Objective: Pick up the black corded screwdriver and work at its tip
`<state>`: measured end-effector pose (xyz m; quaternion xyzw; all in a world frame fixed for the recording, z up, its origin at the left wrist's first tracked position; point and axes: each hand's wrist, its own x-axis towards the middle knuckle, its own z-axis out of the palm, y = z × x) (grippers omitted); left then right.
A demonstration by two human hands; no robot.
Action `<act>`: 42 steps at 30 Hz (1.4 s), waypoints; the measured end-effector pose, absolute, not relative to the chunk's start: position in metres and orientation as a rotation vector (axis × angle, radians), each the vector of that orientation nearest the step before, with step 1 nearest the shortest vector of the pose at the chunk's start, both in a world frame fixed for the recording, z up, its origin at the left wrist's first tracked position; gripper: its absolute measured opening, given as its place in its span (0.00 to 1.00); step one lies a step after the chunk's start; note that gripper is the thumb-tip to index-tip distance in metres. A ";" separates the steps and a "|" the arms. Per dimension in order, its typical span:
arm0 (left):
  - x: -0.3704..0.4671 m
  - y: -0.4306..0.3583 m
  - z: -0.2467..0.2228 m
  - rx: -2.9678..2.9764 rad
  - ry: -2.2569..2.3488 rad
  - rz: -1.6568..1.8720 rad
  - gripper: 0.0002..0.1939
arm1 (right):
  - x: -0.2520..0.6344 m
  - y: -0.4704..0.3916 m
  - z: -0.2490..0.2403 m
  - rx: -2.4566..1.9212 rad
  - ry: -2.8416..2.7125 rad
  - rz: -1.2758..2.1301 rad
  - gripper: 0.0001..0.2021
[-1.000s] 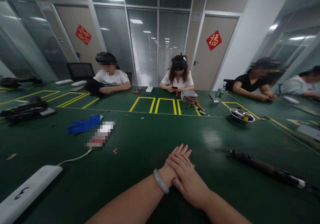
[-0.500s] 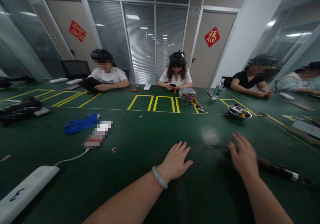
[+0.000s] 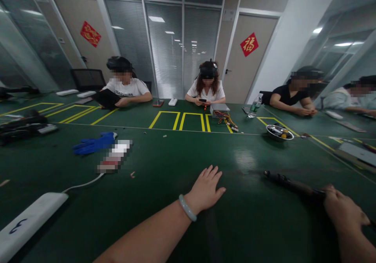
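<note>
My left hand [image 3: 205, 188] lies flat on the dark green tabletop [image 3: 176, 157], palm down with fingers spread. A pale green bangle [image 3: 187, 208] circles that wrist. At the right, my right hand [image 3: 343, 210] is closed around a long, dark, stick-like object [image 3: 289, 182]. Its thin end points left and away from me, toward the middle of the table. Where it passes under the hand and beyond, little of it shows, and its exact kind is unclear.
Left of me are a blue glove [image 3: 95, 143], a blurred-out phone-like item [image 3: 116, 155] on a cable and a white power strip [image 3: 32, 218]. Ahead stand a metal bowl [image 3: 280, 133], a water bottle [image 3: 255, 106] and a grey box with wires [image 3: 220, 109]. Several people sit opposite.
My right hand has moved right and closed on the dark stick-like object, whose left part now shows uncovered. The left hand stays in place.
</note>
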<state>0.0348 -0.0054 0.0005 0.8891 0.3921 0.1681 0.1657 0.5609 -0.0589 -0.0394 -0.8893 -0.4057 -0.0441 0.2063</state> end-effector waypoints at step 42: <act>0.033 -0.003 0.028 2.614 1.347 0.610 0.17 | 0.236 -0.053 0.020 -2.368 -2.014 0.001 0.11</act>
